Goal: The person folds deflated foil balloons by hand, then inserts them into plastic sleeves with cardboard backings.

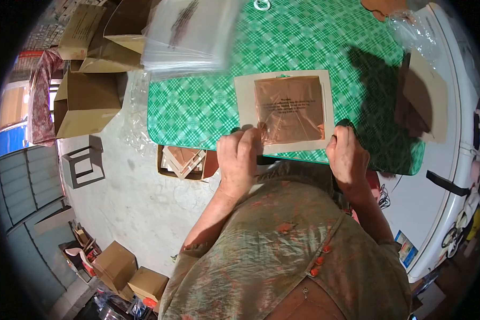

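Observation:
A pale square board (245, 109) lies near the front edge of the green checked tablecloth (197, 106). On it rests a brown square piece in clear plastic (290, 112) with printed warning text. At the board's lower left corner is my left hand (239, 160), its fingers curled in at the edge of the board and plastic. My right hand (348, 157) is at the lower right corner, fingers bent together, thumb toward the board's edge. The fingertips of both hands are partly hidden.
A stack of clear plastic bags (189, 37) lies at the table's back left. Open cardboard boxes (90, 98) stand left. Below the front edge sits a box of square pieces (184, 162). Brown and pale boards (424, 96) lie right, beside a white appliance (437, 186).

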A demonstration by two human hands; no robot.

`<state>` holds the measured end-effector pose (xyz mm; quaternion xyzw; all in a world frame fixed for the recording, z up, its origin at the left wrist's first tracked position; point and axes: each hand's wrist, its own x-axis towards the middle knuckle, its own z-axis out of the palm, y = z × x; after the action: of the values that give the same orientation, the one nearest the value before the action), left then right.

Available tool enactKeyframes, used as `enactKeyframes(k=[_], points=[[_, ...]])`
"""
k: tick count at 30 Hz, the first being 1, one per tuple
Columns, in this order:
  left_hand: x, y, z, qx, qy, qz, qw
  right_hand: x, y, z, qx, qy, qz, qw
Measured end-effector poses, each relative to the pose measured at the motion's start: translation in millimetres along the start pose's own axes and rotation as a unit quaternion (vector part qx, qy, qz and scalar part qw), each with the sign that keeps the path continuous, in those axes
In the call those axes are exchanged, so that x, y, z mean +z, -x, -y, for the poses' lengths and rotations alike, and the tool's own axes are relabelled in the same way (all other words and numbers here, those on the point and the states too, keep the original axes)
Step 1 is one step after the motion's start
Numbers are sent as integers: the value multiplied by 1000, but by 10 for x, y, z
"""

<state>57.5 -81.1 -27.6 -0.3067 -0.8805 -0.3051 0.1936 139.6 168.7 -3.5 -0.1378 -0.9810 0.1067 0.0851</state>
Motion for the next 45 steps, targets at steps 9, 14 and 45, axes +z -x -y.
enactKeyframes(k=[9,14,45], points=[[-282,385,225,-156,-32,-53,986,75,-8,-56,-42,5,-28,999],[-330,564,-24,-460,392,-69,794,15,-91,69,-149,13,5,989],[-92,2800,2514,-758,383,-61,524,610,-4278,-711,-171,184,-137,958]])
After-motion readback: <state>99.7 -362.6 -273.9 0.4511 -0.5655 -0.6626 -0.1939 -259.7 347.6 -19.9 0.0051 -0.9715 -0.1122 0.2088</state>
